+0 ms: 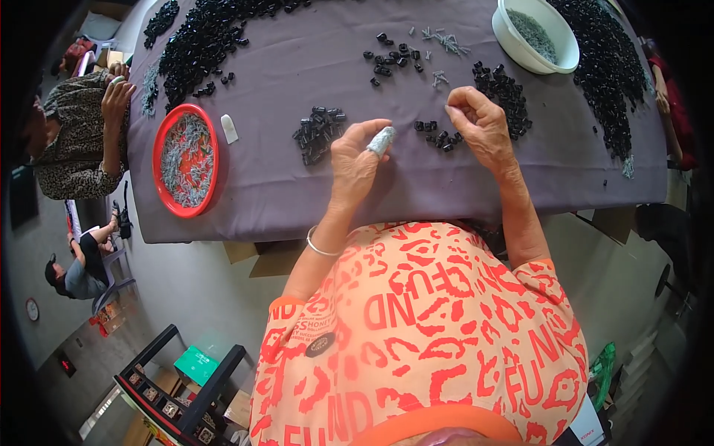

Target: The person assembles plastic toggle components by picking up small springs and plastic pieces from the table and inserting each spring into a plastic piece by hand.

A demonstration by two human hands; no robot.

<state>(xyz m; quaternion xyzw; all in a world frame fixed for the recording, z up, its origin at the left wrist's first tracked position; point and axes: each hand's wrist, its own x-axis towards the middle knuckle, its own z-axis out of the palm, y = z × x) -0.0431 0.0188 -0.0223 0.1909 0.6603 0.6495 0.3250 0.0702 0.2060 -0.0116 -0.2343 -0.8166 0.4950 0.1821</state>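
Note:
My left hand [355, 163] is held just above the purple-grey tablecloth [286, 197], with a pale wrapping [381, 141] around one digit. Its fingers are curled together, and whatever they grip is hidden. To its right, my right hand [483, 130] pinches thumb against fingertip; anything between them is too small to name. Between the hands lie several small black plastic parts [445, 141]. One heap of black parts [318, 135] sits left of my left hand, and another heap [509, 100] lies beside my right hand.
A red oval tray [157, 163] of small grey pins stands at left, near a white flat piece [228, 128]. Loose grey pins [448, 42] and a white bowl [513, 61] lie farther off. Large black piles [195, 56] line the far side. Another person's hand [115, 100] is at left.

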